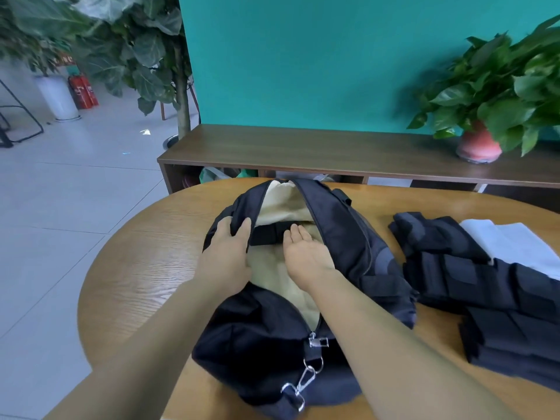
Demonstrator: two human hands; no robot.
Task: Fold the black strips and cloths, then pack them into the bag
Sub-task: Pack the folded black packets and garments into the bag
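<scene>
Gripping the left lip of the open bag (348, 237), the left hand (225, 253) is curling its fingers over the black edge and holding the mouth wide on the round wooden surface (136, 268). Inside, against the pale lining, a folded black strip (268, 234) is lying across the far part of the opening. The right hand (304, 253) is reaching into the bag with fingers straight and palm turned up, its fingertips touching the near edge of that strip; it is holding nothing. Just right of the bag, a stack of folded black cloths (472, 277) is waiting on the surface, with a white cloth (521, 247) lying beyond it.

All of this fabric is looking soft and light, so a folded piece will probably be sagging and opening if lifted by one corner. Taking each piece flat, with fingers under and thumb over the middle of the fold, seems the safer hold. The bag itself is limp, so its lip is likely needing support while each piece goes in.
</scene>
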